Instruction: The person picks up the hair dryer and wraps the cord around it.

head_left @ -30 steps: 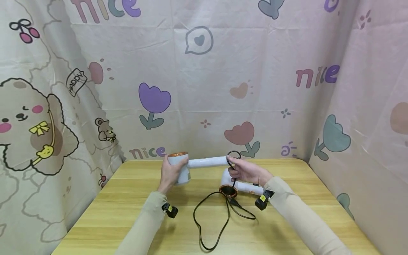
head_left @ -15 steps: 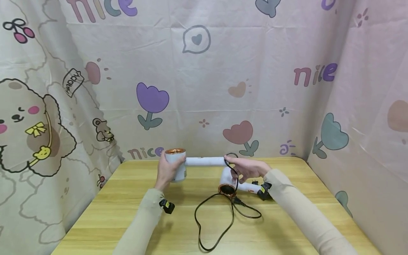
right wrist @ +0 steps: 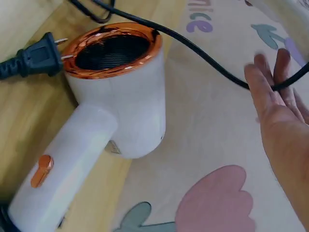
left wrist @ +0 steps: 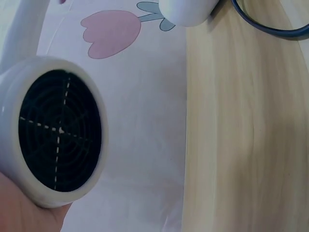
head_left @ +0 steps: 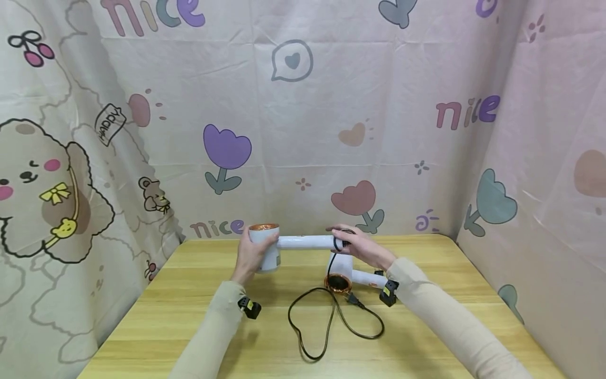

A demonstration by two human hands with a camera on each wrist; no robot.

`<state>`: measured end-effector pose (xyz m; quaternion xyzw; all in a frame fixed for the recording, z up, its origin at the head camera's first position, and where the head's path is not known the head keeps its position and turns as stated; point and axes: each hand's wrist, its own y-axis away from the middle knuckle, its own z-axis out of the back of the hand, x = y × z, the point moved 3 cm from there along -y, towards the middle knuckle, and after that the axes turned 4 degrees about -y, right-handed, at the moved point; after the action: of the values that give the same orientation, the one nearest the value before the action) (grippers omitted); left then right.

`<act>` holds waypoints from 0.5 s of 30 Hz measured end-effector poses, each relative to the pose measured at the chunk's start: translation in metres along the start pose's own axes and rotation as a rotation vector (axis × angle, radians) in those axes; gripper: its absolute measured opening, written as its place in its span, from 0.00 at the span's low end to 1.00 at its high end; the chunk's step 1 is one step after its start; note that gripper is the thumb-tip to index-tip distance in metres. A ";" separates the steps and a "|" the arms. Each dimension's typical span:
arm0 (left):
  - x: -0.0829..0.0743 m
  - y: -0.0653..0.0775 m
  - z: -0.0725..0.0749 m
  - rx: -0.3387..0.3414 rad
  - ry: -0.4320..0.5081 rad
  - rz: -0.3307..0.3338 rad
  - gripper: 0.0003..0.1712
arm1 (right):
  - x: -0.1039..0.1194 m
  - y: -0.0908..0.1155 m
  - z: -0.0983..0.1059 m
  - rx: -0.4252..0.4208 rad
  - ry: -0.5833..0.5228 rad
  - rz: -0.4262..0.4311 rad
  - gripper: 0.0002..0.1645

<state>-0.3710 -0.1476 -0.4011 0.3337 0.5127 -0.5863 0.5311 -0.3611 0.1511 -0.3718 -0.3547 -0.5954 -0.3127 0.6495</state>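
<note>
My left hand grips the head of a white hair dryer with a copper-coloured rim, raised above the table. Its handle points right, nearly level. The dark round grille fills the left side of the left wrist view. At the handle's end, my right hand pinches the black power cord, which crosses its fingers in the right wrist view. From there the cord drops into loops on the table. A second white hair dryer lies below, its copper rim toward me.
On the wooden table, a black two-pin plug lies right by the second dryer's rim. That dryer's handle points right, with an orange switch. A printed cloth hangs behind the table.
My right hand has shifted from below the handle's end to over it, fingers reaching behind. The cord's loops on the table have moved. My left hand still holds the raised dryer.
</note>
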 end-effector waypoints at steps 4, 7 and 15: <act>-0.001 -0.003 0.005 0.031 -0.018 0.013 0.49 | 0.005 0.003 0.000 -0.053 0.428 0.086 0.27; -0.003 -0.004 0.010 0.055 -0.032 0.008 0.48 | 0.010 0.003 0.000 -0.052 0.748 0.105 0.26; -0.005 -0.006 0.018 0.052 -0.085 -0.039 0.46 | 0.019 0.005 -0.005 0.093 0.863 -0.029 0.28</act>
<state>-0.3727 -0.1642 -0.3903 0.3120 0.4808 -0.6233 0.5320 -0.3523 0.1502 -0.3537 -0.1536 -0.2878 -0.4144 0.8496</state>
